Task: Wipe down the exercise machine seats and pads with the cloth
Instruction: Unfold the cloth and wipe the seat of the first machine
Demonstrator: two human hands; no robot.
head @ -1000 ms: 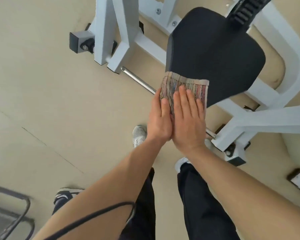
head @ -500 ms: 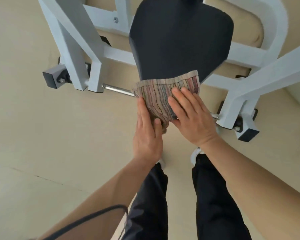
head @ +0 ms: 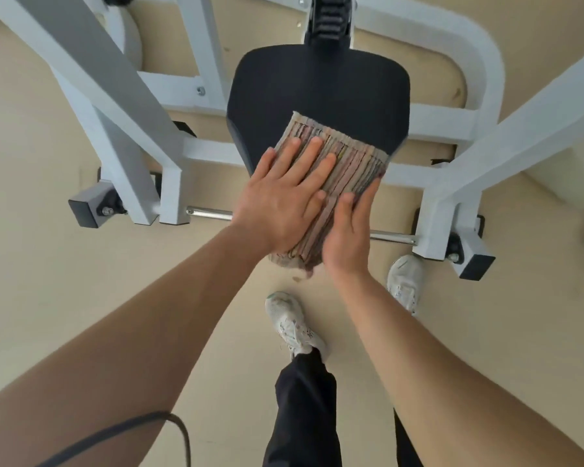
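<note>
L hand (head: 284,197) lay flat, fingers spread, pressing cloth (head: 351,163) onto seat (head: 317,85). R hand (head: 348,230), fingers straight, touched cloth's hanging end. Seat's front edge was hidden.

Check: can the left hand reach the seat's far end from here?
Probably yes. The left hand lies flat on the cloth at the near edge of the seat; the bare black surface beyond shows nothing in the way up to the notched post.
</note>
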